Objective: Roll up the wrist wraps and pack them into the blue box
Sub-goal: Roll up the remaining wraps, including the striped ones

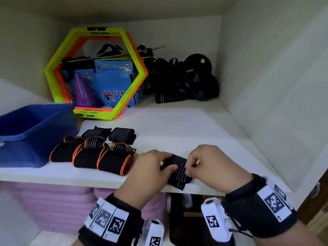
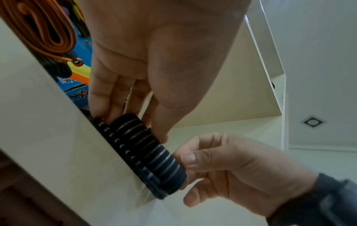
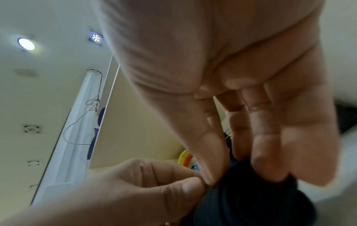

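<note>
Hands are working together at the front edge of the white shelf [image 1: 186,121], well to the right of the blue box [image 1: 26,132]. The left hand [image 1: 150,167] is pinching one end of a black striped wrap [image 1: 177,167] between thumb and fingers, and the right hand [image 1: 211,166] is pinching the other end the same way, so both are closed on the one wrap. From the left wrist camera the wrap [image 2: 146,152] is showing as a small tight roll sitting on its own flat tail, which is lying on the shelf and reaching the front edge.

Between this wrap and the blue box, the finished rolls [image 1: 99,150] are lying in a cluster (some orange-edged, some striped), none of them in the box that I can see.

To do this step well, I judge the thumbs should be pushing the roll along the tail while the fingers are keeping both ends level, so the layers are stacking square and not coning out to one side. Keeping the tail flat and slightly taut against the shelf is helping the roll stay firm. The tail is hanging close to the shelf edge, so drawing the work a little inward would be guarding against it slipping off.
</note>
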`<state>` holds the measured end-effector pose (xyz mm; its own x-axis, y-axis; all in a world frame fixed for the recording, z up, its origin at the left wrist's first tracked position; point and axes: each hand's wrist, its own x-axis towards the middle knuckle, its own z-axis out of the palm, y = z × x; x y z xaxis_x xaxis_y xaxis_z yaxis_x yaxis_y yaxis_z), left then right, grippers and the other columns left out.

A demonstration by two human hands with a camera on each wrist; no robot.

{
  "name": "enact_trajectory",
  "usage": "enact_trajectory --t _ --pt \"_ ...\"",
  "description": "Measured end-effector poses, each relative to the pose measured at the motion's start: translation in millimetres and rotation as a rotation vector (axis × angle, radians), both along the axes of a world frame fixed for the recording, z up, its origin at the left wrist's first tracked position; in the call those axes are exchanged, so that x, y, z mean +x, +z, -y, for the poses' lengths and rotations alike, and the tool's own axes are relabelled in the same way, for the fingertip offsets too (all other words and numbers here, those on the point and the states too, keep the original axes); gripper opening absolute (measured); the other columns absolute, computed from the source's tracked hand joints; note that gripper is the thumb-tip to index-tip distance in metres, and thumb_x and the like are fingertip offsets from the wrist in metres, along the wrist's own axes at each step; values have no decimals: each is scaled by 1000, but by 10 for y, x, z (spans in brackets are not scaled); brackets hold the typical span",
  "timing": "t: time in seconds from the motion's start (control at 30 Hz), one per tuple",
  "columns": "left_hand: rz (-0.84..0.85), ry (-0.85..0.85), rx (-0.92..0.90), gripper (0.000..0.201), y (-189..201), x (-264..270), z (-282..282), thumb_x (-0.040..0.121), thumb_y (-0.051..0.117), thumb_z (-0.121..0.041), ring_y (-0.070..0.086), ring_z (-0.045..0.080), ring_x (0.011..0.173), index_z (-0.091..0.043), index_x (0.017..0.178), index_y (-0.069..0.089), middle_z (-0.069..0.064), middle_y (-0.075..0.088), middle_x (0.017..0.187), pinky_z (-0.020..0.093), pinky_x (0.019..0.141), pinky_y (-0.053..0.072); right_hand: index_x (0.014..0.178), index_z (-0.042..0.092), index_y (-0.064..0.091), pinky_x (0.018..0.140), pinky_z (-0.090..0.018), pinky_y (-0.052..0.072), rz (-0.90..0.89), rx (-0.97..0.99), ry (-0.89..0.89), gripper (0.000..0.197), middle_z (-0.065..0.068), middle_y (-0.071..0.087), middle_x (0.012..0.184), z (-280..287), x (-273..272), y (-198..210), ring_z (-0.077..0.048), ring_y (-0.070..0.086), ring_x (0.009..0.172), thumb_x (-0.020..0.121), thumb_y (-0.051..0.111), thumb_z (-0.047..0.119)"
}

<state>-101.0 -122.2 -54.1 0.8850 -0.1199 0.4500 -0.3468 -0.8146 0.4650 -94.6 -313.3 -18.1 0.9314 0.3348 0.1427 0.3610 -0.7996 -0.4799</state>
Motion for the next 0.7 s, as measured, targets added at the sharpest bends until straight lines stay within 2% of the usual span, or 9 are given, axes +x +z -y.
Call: enact_trajectory --t 0.1,0.2,0.3,0.33,0.4,0.5,0.6,0.7 --pt "34 74 -19 20 -33 5 -31 80 77 -36 54 9 73 -26 97 74 -5 62 94 26 76 47 76 21 72 63 -16 44 -18 -109 62 5 9 65 79 -156 75 80 -5 60 77 79 72 17" --pt "87 131 94 9 -37 -53 -82 84 69 -31 57 20 82 -24 88 72 -3 54 90 34 74 50 82 18 70 60 -17 42 -13 -230 115 11 8 62 82 -346 217 132 -13 59 81 81 64 9" --pt "184 250 133 19 59 -143 -355 84 55 -35 54 23 83 -25 85 71 -5 58 88 40 73 50 91 9 70 72 -32 53 0 -397 155 13 -6 69 94 -516 428 219 -23 65 89 84 60 7" --pt "203 310 125 19 88 -156 -501 84 54 -35 54 23 83 -27 86 71 -5 59 90 40 74 50 94 7 70 75 -34 55 0 -449 162 14 -9 70 97 -570 510 246 -25 66 91 85 59 7" --pt "186 456 112 16 121 -158 -844 86 58 -33 54 26 86 -30 93 72 -4 61 97 42 78 50 98 5 68 73 -34 54 -13 -531 168 16 -11 70 99 -692 677 284 -26 66 90 85 58 7" --pt "39 636 127 23 81 -119 -1312 87 64 -30 54 35 95 -31 109 72 4 60 111 44 88 48 94 7 62 67 -30 45 -25 -620 167 10 -9 65 93 -881 921 310 -25 58 80 86 56 5" --pt "-112 649 131 32 -9 -101 -1570 88 64 -34 57 36 101 -33 119 70 6 58 115 40 96 46 95 10 62 67 -28 43 -15 -659 139 9 -7 60 91 -1055 1143 322 -25 54 79 88 58 9" --pt "-94 612 152 34 -49 -99 -1656 89 65 -34 56 33 104 -34 123 67 4 57 119 37 98 43 96 8 65 70 -27 43 7 -666 130 9 -8 61 92 -1196 1311 324 -26 55 80 90 58 10"
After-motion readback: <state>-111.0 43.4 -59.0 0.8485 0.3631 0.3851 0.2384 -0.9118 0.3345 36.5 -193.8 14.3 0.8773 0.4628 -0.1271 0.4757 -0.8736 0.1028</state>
